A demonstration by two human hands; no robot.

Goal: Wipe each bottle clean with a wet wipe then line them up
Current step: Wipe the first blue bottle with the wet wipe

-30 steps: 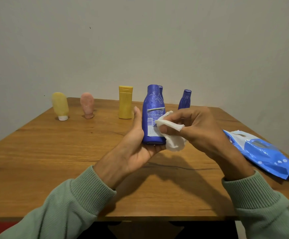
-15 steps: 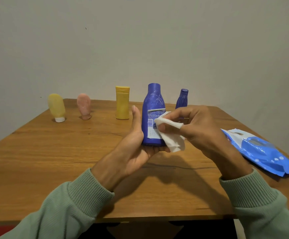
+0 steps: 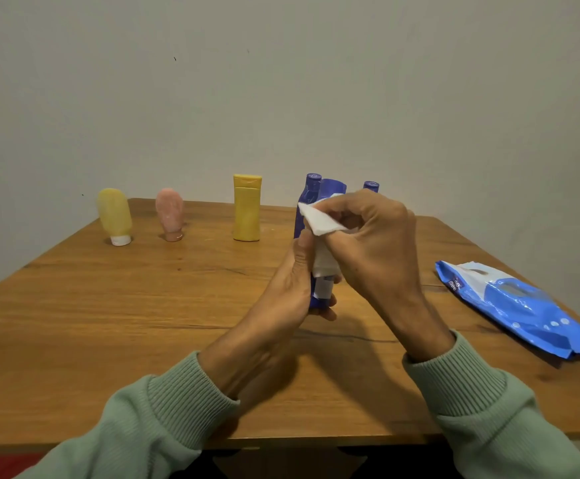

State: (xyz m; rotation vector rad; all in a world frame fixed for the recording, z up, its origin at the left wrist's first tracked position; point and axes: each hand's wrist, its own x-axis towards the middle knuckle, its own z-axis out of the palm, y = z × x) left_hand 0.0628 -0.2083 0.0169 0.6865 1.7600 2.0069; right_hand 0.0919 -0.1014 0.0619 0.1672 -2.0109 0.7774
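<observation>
Blue glossy curved bottle [image 3: 333,190], soft folded white wipe [image 3: 319,219] against its side

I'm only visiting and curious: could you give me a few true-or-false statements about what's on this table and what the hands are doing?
1. The left hand grips a blue bottle near its base. True.
2. The right hand holds a white wipe against that bottle. True.
3. The blue wipe pack lies on the left of the table. False: it lies on the right.
4. The yellow bottle lies on its side. False: it stands upright.
5. The pink tube stands between the yellow tube and the yellow bottle. True.
</observation>
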